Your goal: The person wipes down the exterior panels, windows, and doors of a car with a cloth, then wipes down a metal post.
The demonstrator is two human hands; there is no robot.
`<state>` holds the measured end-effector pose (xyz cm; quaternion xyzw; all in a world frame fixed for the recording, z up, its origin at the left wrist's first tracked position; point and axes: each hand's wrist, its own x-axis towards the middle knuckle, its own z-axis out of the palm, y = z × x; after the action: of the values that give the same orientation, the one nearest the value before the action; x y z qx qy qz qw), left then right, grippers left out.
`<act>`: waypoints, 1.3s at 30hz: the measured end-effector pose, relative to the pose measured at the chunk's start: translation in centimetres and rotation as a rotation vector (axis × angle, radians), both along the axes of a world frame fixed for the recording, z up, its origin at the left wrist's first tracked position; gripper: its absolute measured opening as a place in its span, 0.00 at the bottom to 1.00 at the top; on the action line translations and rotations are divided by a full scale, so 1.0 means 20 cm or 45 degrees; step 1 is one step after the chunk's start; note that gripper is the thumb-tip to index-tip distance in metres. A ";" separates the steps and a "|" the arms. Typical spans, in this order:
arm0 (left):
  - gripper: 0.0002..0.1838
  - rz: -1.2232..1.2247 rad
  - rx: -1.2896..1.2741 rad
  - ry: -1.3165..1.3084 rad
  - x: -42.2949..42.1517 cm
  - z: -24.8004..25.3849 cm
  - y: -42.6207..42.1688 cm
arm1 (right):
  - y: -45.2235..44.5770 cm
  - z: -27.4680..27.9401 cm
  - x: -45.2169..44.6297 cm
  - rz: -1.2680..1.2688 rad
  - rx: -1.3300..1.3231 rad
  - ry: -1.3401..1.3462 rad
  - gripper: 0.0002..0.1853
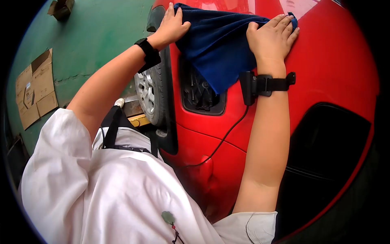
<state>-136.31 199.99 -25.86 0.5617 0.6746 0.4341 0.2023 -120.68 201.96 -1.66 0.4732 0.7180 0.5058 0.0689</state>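
Note:
A dark blue cloth [223,44] is spread over the red car body [325,61], its lower corner hanging across a black-rimmed opening [202,91] with dark parts inside. At the cloth's left corner lies my left hand [172,25], fingers stretched out and thumb resting on the fabric. My right hand [271,38] is flat on the cloth's right end, its fingers spread and a bit of blue showing past the fingertips. Each wrist carries a black strap; a black device [248,87] sits on the right one, with a cable running down from it.
A wheel [149,91] stands left of the opening, beside a yellow-edged block [139,120]. Dark glass [329,150] is at the right. On the green floor [93,49] lie flattened cardboard [36,91] and a small open box [61,9]. The cable [225,140] crosses the red panel.

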 end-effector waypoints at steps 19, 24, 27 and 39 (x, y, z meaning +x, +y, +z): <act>0.39 -0.209 0.585 -0.156 0.56 0.52 -0.16 | -0.62 0.37 0.50 -0.228 0.218 0.180 0.41; 0.38 -0.482 0.678 -0.053 0.63 0.72 -0.52 | -1.15 0.34 0.69 -0.520 0.158 0.343 0.42; 0.38 -0.692 0.741 -0.005 0.69 0.75 -0.73 | -1.47 0.24 0.75 -0.653 0.130 0.440 0.43; 0.34 -1.671 1.006 0.139 0.78 0.16 -1.22 | -2.07 -0.30 0.84 -0.662 0.047 0.869 0.44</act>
<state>-120.77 175.62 -22.64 0.8982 0.0068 0.4056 0.1690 -103.94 160.65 -7.61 0.7798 0.5472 0.2988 -0.0558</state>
